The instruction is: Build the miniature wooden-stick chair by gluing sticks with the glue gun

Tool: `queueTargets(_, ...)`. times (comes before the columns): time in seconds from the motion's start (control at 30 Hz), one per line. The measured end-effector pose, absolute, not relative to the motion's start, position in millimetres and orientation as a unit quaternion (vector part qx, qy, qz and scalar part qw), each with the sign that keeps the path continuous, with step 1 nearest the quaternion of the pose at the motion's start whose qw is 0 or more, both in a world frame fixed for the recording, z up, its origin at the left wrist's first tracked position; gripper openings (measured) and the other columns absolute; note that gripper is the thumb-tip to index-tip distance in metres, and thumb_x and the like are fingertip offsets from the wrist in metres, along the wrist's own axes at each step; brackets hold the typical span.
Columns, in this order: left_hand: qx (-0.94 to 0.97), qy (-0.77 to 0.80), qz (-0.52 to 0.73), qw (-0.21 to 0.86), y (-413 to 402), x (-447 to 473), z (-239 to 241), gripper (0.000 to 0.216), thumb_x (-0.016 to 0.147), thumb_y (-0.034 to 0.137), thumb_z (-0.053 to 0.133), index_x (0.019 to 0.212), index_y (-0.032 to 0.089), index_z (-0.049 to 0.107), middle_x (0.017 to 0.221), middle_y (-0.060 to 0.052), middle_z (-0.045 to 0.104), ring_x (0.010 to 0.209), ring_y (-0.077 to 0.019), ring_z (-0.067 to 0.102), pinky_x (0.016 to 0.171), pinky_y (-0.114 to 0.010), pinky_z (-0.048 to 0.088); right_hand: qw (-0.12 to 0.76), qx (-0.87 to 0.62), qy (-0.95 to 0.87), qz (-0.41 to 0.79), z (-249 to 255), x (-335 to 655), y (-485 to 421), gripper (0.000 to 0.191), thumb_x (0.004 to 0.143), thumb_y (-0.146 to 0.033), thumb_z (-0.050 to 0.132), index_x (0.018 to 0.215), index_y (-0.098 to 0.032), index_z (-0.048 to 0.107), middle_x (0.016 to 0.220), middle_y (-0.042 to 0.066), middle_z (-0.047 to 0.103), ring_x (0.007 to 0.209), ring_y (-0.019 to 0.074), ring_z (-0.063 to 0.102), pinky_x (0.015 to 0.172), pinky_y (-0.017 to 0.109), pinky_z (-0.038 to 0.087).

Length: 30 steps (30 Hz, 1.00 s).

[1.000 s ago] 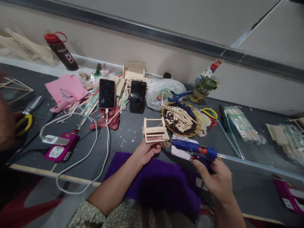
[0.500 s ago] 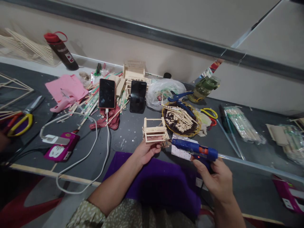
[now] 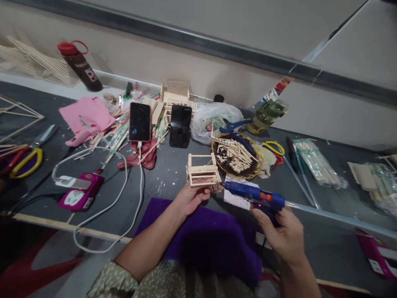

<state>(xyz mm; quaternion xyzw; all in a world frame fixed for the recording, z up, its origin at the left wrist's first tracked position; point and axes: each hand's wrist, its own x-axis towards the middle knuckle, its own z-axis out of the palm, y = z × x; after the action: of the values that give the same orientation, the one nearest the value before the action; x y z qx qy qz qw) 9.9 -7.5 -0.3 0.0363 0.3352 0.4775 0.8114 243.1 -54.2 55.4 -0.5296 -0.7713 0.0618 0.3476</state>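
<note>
My left hand (image 3: 194, 198) is closed around the lower edge of a small frame of wooden sticks (image 3: 203, 169), held up over the dark table. In my right hand (image 3: 281, 234) is a blue glue gun (image 3: 254, 192) with an orange part and a small red light. Its nozzle points left and meets the frame's lower right corner; whether it touches cannot be made out. A clear glue stick (image 3: 310, 210) runs out of the gun's back. Just beyond stands a yellow-rimmed basket (image 3: 259, 169) holding many cut sticks (image 3: 237, 155) and blue-handled cutters (image 3: 237, 125).
Two phones (image 3: 140, 123) stand upright behind the frame, one on a white cable (image 3: 141, 194). A magenta power strip (image 3: 82, 192) and scissors (image 3: 26, 163) lie left. A purple cloth (image 3: 214, 236) covers the near edge. Bottles (image 3: 268, 116) and packed sticks (image 3: 319, 163) lie farther off.
Almost nothing differs. Both hands, the stick frame and the glue gun hold nearly the same position. A dark hand near the scissors at far left has drawn back.
</note>
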Motion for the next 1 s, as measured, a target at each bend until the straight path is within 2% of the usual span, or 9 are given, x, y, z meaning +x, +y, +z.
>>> queueTargets(0.17,0.038,0.330,0.478,0.813,-7.5,9.9,1.6,0.054,0.052,0.014,0.093,0.101,0.016,0.069,0.073,0.000,0.064,0.054,-0.0042,0.049,0.046,-0.016,0.031,0.349,-0.538,-0.765,0.058,54.5,243.3,-54.7,0.019,0.090,-0.036,0.066,0.092,-0.019,0.074,0.082,0.007,0.077,0.069,0.0232,0.072,0.075,0.034,0.059)
queueTargets(0.4,0.039,0.336,0.476,0.812,-7.3,10.1,1.0,0.053,0.051,0.017,0.094,0.097,0.015,0.069,0.071,0.000,0.063,0.054,-0.0045,0.049,0.046,-0.016,0.031,0.348,-0.542,-0.762,0.064,53.0,245.3,-55.6,0.020,0.089,-0.038,0.067,0.091,-0.020,0.075,0.083,0.007,0.077,0.070,0.0231,0.072,0.075,0.035,0.059)
queueTargets(0.77,0.053,0.331,0.480,0.811,-7.6,10.6,2.6,0.058,0.052,0.021,0.095,0.103,0.016,0.069,0.077,0.000,0.064,0.054,-0.0035,0.049,0.045,-0.015,0.033,0.335,-0.548,-0.763,0.074,58.2,245.0,-54.9,0.027,0.089,-0.042,0.064,0.090,-0.018,0.077,0.092,0.012,0.079,0.078,0.0258,0.075,0.073,0.033,0.061)
queueTargets(1.0,0.054,0.338,0.477,0.810,-8.0,10.3,1.4,0.058,0.054,0.023,0.095,0.105,0.016,0.069,0.079,0.000,0.065,0.054,-0.0030,0.051,0.046,-0.015,0.034,0.346,-0.530,-0.770,0.076,63.2,242.1,-53.7,0.023,0.090,-0.038,0.065,0.089,-0.018,0.076,0.085,0.010,0.078,0.068,0.0222,0.073,0.066,0.031,0.060)
